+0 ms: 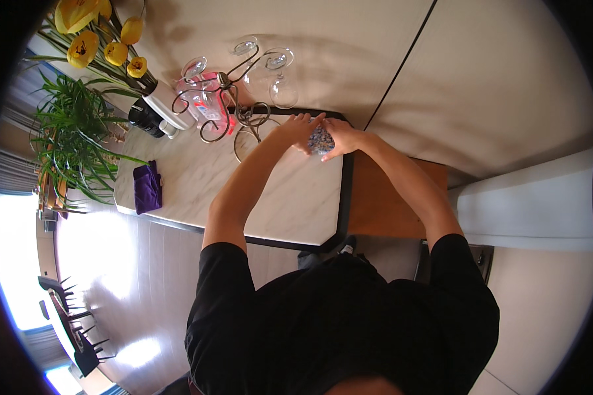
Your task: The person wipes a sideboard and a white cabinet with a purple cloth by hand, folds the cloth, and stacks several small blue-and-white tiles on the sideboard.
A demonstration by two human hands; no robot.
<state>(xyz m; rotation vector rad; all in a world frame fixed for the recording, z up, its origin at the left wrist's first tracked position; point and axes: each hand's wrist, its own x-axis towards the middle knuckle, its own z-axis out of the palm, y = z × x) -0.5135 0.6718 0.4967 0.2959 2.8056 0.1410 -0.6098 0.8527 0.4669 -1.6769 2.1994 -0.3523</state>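
Note:
Both my hands are at the back right of a marble-patterned tabletop (pixel 296 197), close to its dark edge and the wall. Between them is a small speckled blue, white and brown object (pixel 321 140), maybe a container with mixed contents. My left hand (pixel 301 129) grips it from the left, and my right hand (pixel 342 134) grips it from the right. The fingers of both hands nearly meet over its far side. Its upper part and sides are covered by my fingers, so its full shape is hidden.
Left of my hands stands a scrolled metal rack (pixel 237 108) with hanging stemmed glasses (pixel 282 91). Behind it is a pink-labelled clear container (pixel 210 111). Further left are a white vase (pixel 168 106), a black canister (pixel 146 118) and a folded purple cloth (pixel 148 187).

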